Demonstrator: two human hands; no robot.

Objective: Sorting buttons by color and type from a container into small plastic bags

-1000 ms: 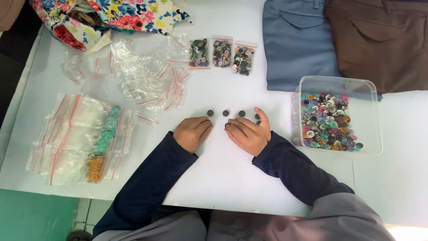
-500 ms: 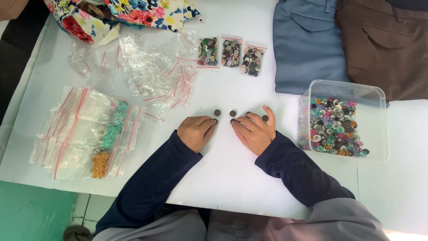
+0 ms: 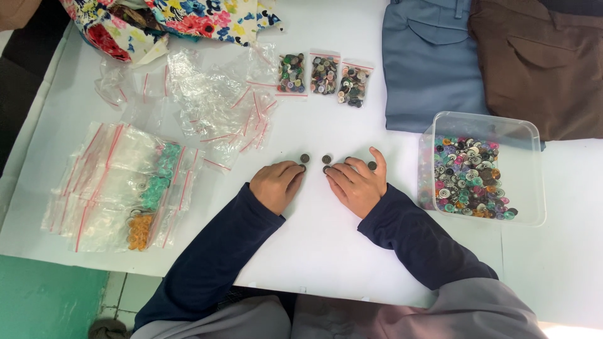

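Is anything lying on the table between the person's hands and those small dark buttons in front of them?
Nothing visible does. The left hand has its fingertips right at one small dark round button, and the right hand already rests among the others. Only bare white table lies around them.

Around the row of dark buttons (image 3: 305, 158) the white table (image 3: 326, 251) lies bare on the near side and just beyond it. To the right of the buttons a clear plastic box (image 3: 531, 176) of mixed buttons blocks the way. To their left lie loose clear bags (image 3: 220, 107) and a stack of filled bags (image 3: 119, 188). Beyond them sit three small button bags (image 3: 325, 75), with folded trousers (image 3: 433, 69) further right.
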